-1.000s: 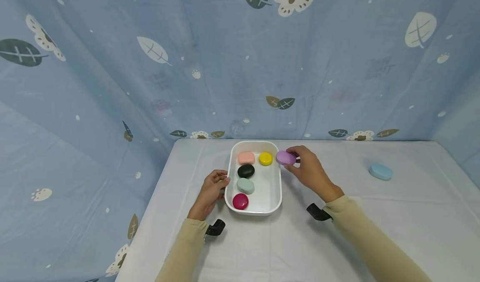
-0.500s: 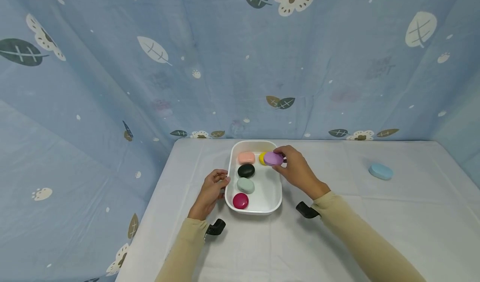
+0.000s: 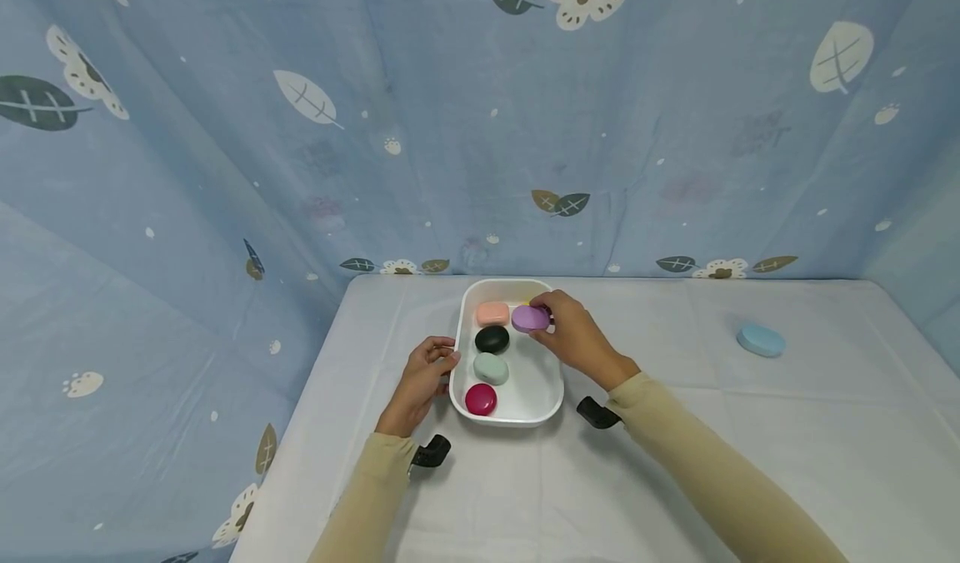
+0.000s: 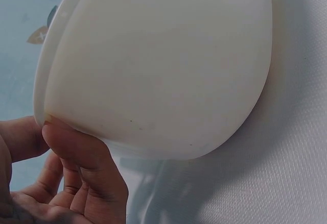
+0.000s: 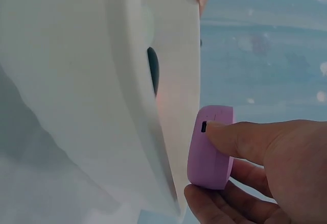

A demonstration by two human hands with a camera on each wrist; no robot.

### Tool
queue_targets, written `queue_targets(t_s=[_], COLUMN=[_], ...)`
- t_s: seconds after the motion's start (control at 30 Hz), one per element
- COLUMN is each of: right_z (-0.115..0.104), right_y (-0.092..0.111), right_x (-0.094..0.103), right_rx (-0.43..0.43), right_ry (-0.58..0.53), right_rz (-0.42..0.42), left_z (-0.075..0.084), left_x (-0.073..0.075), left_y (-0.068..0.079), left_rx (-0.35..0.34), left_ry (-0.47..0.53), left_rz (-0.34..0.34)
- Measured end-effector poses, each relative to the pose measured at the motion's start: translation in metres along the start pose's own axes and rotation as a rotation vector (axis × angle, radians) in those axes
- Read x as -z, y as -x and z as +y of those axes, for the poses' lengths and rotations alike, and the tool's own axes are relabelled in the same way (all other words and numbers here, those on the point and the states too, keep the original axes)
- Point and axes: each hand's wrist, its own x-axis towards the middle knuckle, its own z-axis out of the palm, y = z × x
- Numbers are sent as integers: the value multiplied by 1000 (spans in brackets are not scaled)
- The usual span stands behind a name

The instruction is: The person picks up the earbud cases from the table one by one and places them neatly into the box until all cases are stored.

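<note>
So, head view, purple piece: I see it (image 3: pixel 530 319) over the upper part of the white tray (image 3: pixel 536 390), just right of the peach piece (image 3: pixel 492 313) and mostly hiding the yellow piece (image 3: pixel 527 302).
Right hand, head view: it (image 3: pixel 581 338) pinches the purple piece by its right end, coming in across the tray's right wall.
Left hand, head view: it (image 3: pixel 418 384) holds the tray's left rim, well apart from the purple piece, with the black piece (image 3: pixel 492 339), pale green piece (image 3: pixel 491 368) and red piece (image 3: pixel 481 399) lying between it and the bare floor.
Setting down, my advice: I'd ease the purple piece down flat on the bare floor at the near right, clear of the yellow piece, and loosen the pinch only once it sits.
Tray grip, left wrist view: I get the outer wall with finger and thumb at the rim; the purple piece is out of sight. I'd want that hold firm but without lifting.
Pinch, right wrist view: thumb on one face, fingers behind and below, the purple piece past the near wall. Whether it touches anything below, I cannot tell; I'd watch for the rim.
</note>
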Motion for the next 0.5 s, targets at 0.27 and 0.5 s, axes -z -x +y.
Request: queue_targets(t_s=[0.27,0.5], right_z=[0,0], right_y=[-4,-6], right_x=[-6,-9], right_rx=[21,11], right_ry=[-4,7], right_rz=[-9,-28], left_z=[-1,0], left_x=[0,-1], left_y=[-1,-1], left_rx=[-3,-3], left_ry=[-3,-1], left_rz=[-4,-3])
